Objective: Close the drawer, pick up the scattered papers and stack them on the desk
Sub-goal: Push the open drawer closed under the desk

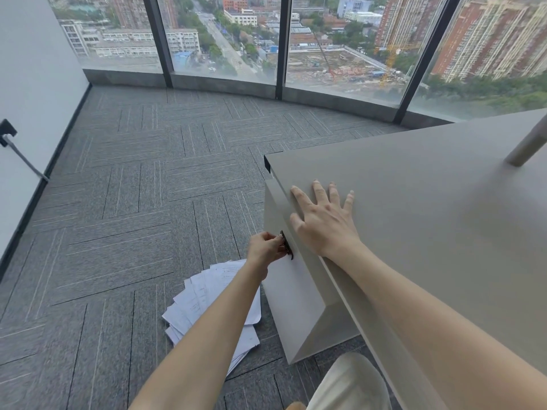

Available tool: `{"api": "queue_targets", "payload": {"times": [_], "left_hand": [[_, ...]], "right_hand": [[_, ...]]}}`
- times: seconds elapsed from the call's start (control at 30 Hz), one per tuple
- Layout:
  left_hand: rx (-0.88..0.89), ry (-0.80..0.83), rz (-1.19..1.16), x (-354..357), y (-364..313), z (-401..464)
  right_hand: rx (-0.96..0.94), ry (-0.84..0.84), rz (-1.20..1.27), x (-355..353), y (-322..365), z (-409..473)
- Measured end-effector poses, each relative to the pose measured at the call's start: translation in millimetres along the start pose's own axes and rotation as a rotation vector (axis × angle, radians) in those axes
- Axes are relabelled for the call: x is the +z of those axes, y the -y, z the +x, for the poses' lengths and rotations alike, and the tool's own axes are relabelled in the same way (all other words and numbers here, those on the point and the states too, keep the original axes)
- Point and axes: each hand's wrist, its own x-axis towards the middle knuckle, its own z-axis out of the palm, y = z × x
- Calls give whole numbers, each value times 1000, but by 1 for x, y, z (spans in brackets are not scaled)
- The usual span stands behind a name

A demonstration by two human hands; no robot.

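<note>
The left hand [265,247] pinches the small dark handle [286,245] on the drawer [291,288] front, fingers curled together around it. The right hand [324,220] lies flat on the desk [429,208] top near its edge, fingers spread and holding nothing, seemingly bracing the unit. The drawer front is a smooth, pale matte panel that sits proud of the cabinet body, so it looks partly open — the closing push would run from the left hand toward the desk, rightward and away from the carpet side.

The scattered papers [207,294] lie on the floor just below and left of the drawer, directly under the left forearm (which hides part of them). They are thin white printed sheets fanned in a loose, overlapping spread, their long run going from near the drawer's foot back toward the person. The left hand is the nearer one for gathering them. The carpet [133,217] is grey, ribbed tile — sheets should slide little on it.
</note>
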Motion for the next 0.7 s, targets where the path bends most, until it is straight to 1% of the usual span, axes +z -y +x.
{"api": "queue_targets", "payload": {"times": [0.13,0.27,0.47,0.53,0.63,0.7], "left_hand": [[19,42,90,-5,0,3],[52,101,251,-13,-4,5],[153,137,430,-19,-9,12],[100,150,409,-18,-11,13],[-112,172,239,-10,-12,13],[-190,140,178,-4,-9,15]], "right_hand": [[2,0,10,-1,-1,-1],[2,-2,17,-1,-1,-1],[-3,3,19,0,-1,-1],[-3,1,15,-1,-2,-1],[0,-4,18,0,-2,-1],[3,-6,21,0,-2,-1]]}}
